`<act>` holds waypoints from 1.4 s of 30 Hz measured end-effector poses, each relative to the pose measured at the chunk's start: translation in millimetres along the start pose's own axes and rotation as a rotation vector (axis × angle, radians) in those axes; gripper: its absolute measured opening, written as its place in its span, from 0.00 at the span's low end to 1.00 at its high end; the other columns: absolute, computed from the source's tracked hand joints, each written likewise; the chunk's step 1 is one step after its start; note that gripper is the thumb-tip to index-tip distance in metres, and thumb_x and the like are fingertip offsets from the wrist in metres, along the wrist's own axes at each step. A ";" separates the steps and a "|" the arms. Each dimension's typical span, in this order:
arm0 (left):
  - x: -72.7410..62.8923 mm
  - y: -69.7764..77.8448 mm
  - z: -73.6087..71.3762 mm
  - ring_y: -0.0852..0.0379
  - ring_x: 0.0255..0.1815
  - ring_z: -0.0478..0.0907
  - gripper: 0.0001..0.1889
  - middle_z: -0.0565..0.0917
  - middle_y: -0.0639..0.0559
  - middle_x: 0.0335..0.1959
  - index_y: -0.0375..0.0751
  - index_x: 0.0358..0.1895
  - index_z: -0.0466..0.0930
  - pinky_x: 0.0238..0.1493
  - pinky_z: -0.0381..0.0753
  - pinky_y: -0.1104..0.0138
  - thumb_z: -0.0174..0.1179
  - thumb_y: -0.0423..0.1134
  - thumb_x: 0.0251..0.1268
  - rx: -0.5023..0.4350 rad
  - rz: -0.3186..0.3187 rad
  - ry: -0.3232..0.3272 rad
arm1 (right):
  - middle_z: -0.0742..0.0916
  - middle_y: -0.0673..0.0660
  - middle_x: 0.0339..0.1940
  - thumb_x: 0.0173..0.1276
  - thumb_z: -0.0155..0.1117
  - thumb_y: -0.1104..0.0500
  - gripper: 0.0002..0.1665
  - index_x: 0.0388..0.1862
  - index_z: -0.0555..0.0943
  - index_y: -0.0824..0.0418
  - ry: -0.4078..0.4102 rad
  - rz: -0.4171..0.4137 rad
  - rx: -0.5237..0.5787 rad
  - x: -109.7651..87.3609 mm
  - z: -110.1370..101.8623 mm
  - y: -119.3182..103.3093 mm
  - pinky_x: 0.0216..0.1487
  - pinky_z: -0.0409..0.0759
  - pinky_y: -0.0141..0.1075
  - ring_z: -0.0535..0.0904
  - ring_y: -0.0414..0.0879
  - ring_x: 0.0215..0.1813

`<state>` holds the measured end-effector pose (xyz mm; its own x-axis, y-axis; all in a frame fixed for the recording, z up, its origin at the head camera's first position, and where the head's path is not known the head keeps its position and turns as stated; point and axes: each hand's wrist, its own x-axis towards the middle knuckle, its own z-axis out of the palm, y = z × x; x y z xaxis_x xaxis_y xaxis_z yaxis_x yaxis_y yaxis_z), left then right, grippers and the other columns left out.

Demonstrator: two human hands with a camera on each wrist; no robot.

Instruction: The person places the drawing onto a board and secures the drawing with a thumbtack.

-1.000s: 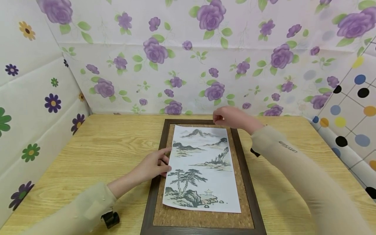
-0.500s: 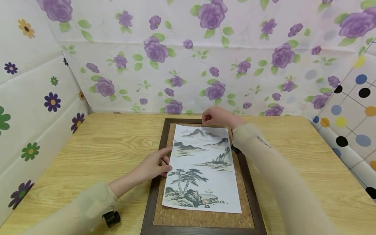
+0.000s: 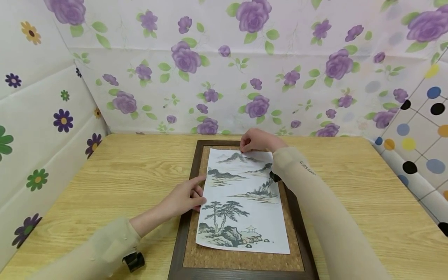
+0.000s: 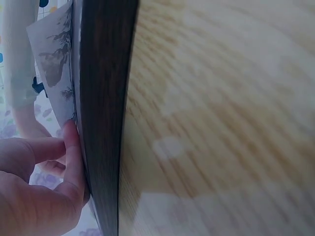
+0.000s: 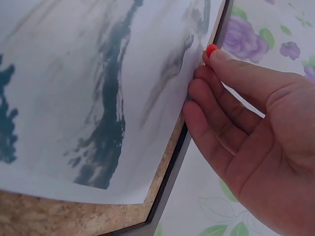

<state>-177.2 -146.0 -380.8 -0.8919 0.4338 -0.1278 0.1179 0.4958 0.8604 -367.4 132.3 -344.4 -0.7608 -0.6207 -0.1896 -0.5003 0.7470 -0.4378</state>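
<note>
A sheet of paper (image 3: 245, 214) printed with an ink landscape lies on a cork board (image 3: 241, 263) with a dark brown frame (image 3: 245, 274). The paper's lower left corner curls up slightly. At its left edge my left hand (image 3: 183, 197) rests with extended thumb and index finger touching the paper; the other fingers bend loosely. My right hand (image 3: 259, 140) is at the top edge of the paper, pinching a red push pin (image 5: 211, 49) between thumb and index finger. Whether its point has entered the cork is hidden.
The framed board lies on a light wood-grain table (image 3: 133, 171). Behind the table hangs a purple-flowered cloth (image 3: 217, 93). Patterned sheets cover both sides. Black wrist-worn pieces hang under both sleeves, the left one (image 3: 133, 261) near the table.
My right hand has moved left along the frame's top, then slightly down onto the paper's top edge with the red push pin. The left hand has stayed at the left edge.
</note>
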 end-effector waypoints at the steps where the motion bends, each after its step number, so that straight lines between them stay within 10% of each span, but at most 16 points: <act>1: -0.3 -0.1 0.2 0.57 0.29 0.79 0.37 0.78 0.43 0.36 0.32 0.76 0.55 0.30 0.87 0.67 0.59 0.27 0.66 0.003 0.000 0.000 | 0.89 0.54 0.35 0.70 0.64 0.61 0.05 0.37 0.87 0.59 -0.004 0.000 -0.002 0.4 0.6 -0.3 0.38 0.74 0.31 0.75 0.41 0.33; 42: 1.3 -1.8 1.2 0.57 0.29 0.80 0.37 0.79 0.43 0.36 0.33 0.76 0.56 0.31 0.87 0.68 0.60 0.26 0.66 0.032 0.005 0.012 | 0.82 0.55 0.30 0.73 0.59 0.62 0.08 0.36 0.83 0.61 -0.087 0.057 0.002 5.6 -0.2 -9.8 0.35 0.71 0.34 0.71 0.45 0.30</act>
<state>-178.0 -145.5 -383.1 -0.8962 0.4279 -0.1172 0.1363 0.5171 0.8450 -366.9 121.6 -340.9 -0.7491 -0.5959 -0.2895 -0.4566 0.7810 -0.4261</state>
